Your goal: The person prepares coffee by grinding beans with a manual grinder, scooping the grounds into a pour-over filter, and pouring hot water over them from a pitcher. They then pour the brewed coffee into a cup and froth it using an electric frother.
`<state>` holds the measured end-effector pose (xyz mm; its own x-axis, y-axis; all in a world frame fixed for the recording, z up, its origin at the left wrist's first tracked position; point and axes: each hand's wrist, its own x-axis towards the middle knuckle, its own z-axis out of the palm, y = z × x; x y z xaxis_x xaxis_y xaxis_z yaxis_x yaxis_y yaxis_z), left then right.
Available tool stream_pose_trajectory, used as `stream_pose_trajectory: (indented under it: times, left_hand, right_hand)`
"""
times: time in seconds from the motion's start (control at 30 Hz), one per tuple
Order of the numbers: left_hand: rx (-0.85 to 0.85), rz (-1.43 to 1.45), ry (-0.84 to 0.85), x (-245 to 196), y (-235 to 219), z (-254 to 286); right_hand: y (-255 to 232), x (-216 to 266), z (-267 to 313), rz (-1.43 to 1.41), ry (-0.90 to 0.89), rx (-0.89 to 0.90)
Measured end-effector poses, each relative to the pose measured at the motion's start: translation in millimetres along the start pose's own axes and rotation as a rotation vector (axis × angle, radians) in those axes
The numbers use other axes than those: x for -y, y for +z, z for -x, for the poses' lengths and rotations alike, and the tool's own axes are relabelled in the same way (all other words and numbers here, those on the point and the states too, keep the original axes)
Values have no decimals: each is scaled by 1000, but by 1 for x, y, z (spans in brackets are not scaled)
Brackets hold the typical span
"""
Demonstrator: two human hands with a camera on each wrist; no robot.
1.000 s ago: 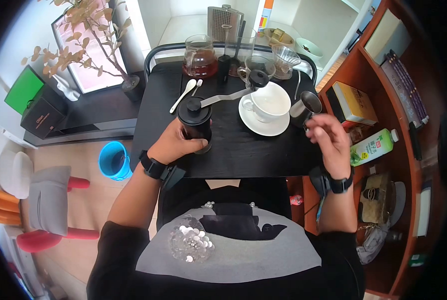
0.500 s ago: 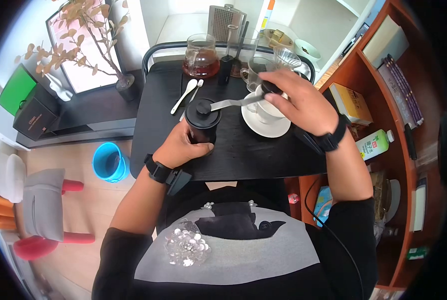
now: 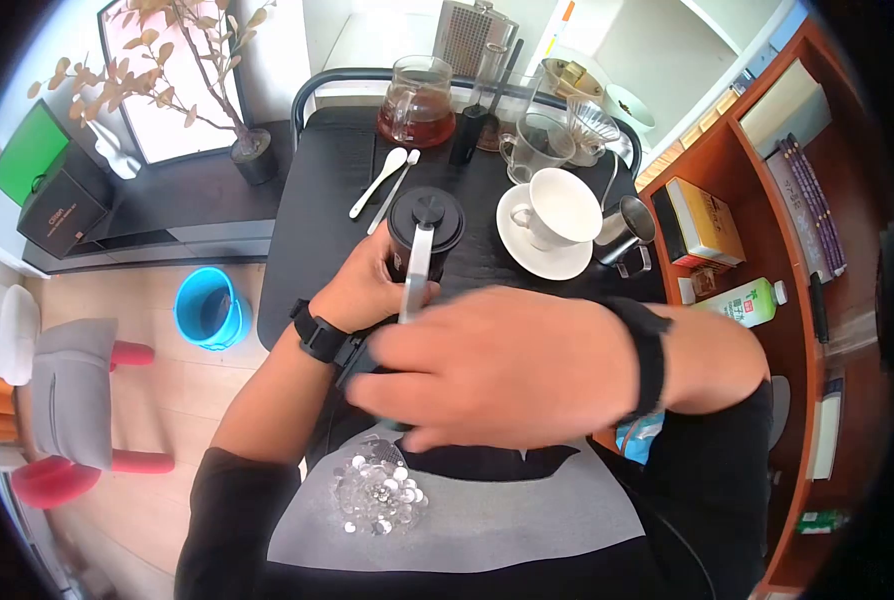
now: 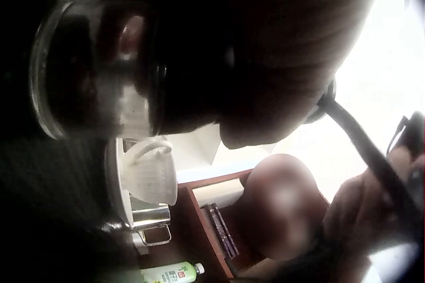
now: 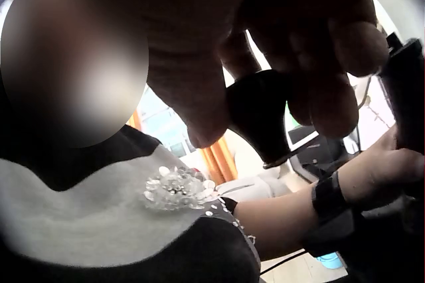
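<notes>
My left hand (image 3: pixel 362 285) grips the body of a black hand coffee grinder (image 3: pixel 445 222), upright near the front of the black table (image 3: pixel 297 230). In the left wrist view the grinder's clear glass base (image 4: pixel 99 77) shows below the hand. The metal crank arm (image 3: pixel 419 268) points toward my body. In the right wrist view, fingers and thumb of my right hand (image 3: pixel 517 370) curl about the black crank knob (image 5: pixel 259 114); in the head view that hand is blurred and hides the knob. A white cup (image 3: pixel 567 205) on a saucer (image 3: pixel 537 260) stands right of the grinder.
Two white spoons, the larger spoon (image 3: pixel 377 185) at left, lie behind the grinder. At the back stand a glass pot (image 3: pixel 417 110) of amber liquid, a glass cup (image 3: pixel 537 155) and a glass dripper (image 3: pixel 592 125). A metal pitcher (image 3: pixel 622 230) stands at the right edge, beside a brown bookshelf (image 3: pixel 757 210).
My right hand came from beside the pitcher to the crank knob, then swept left and toward my body. The crank has swung from pointing right to pointing at me. The left hand keeps its grip.
</notes>
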<state>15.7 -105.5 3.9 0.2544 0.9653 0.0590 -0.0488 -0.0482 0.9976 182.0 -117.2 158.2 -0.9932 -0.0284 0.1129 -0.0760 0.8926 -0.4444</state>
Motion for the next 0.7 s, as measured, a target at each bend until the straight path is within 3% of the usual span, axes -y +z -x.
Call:
stream_pose_trajectory:
  times: [0.03, 0.07, 0.27, 0.33, 0.37, 0.4, 0.47, 0.6, 0.7]
  left_hand:
    - [-23, 74, 1, -32, 12, 7]
    - [-17, 66, 5, -29, 12, 10]
    - [-191, -949, 546, 14, -2, 2]
    - [13, -161, -48, -1, -1, 0]
    - [39, -220, -143, -19, 1, -1]
    - [44, -220, -145, -11, 1, -4]
    - [-28, -64, 128, 13, 0, -9]
    - [11, -8, 85, 2, 2, -6]
    - [8, -34, 84, -1, 3, -5]
  right_hand:
    - [3, -3, -15, 106, -36, 20]
    - [3, -6, -30, 213, -69, 40]
    - [-19, -37, -99, 372, 19, 76]
    - [-32, -50, -113, 383, 143, 131]
    - [-37, -60, -116, 391, 170, 105]
    - [-40, -74, -115, 371, 143, 63]
    - [-54, -83, -114, 311, 248, 115]
    - [-64, -125, -95, 422, 362, 10]
    - [-75, -138, -66, 391, 575, -19]
